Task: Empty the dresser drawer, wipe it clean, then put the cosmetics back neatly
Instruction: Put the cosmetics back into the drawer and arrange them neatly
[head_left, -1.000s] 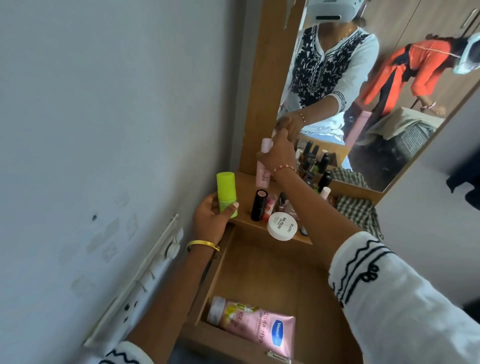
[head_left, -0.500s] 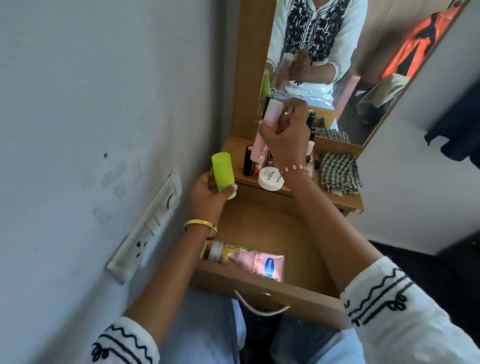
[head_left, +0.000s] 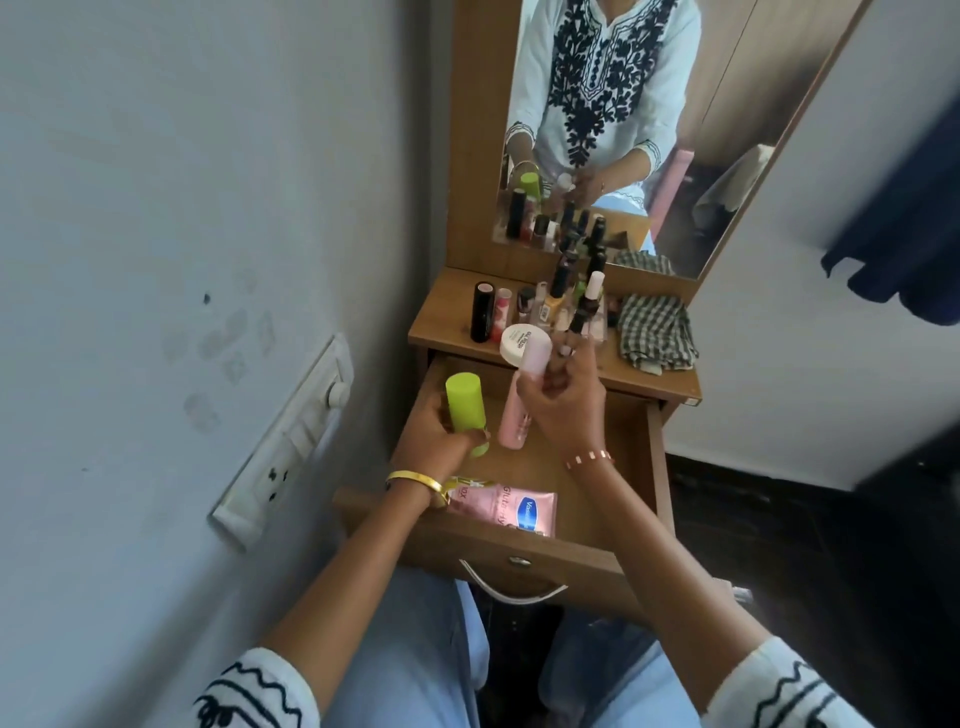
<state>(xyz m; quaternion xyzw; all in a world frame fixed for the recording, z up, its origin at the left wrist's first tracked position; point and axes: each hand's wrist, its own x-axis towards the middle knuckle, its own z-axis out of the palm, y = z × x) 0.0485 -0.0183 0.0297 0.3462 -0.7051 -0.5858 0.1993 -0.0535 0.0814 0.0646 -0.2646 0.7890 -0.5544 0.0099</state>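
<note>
1. Gripping a lime-green bottle (head_left: 466, 402), the left hand (head_left: 434, 441) curls its fingers round the lower body; the bottle stands nearly upright over the left part of the open drawer (head_left: 530, 558).
2. Right hand (head_left: 563, 402): fingers and thumb wrapped round a pale pink bottle (head_left: 519, 410), which tilts with its cap end toward the dresser top and its base low, just beside the green bottle.
3. Pink lotion tube (head_left: 511, 506): lies flat on the drawer floor against the front wall, at the left, partly hidden by the left wrist with its gold bangle (head_left: 415, 480).
4. Drawer: pulled out toward the person, with a curved metal handle (head_left: 511, 590) on its front panel.
5. Dresser top (head_left: 441, 317): carries a black tube (head_left: 482, 312) standing at the left, a crowd of small nail-polish bottles (head_left: 558, 299) in the middle, and a white round jar (head_left: 519, 343) at the front edge, just behind the pink bottle's cap.
6. Checked cloth (head_left: 654, 332): crumpled at the right end of the dresser top, apart from the bottles.
7. Mirror (head_left: 623, 130): rises behind the dresser top and reflects the person's embroidered white top and both hands.
8. Switch panel (head_left: 291, 441): fixed to the grey wall left of the drawer.
</note>
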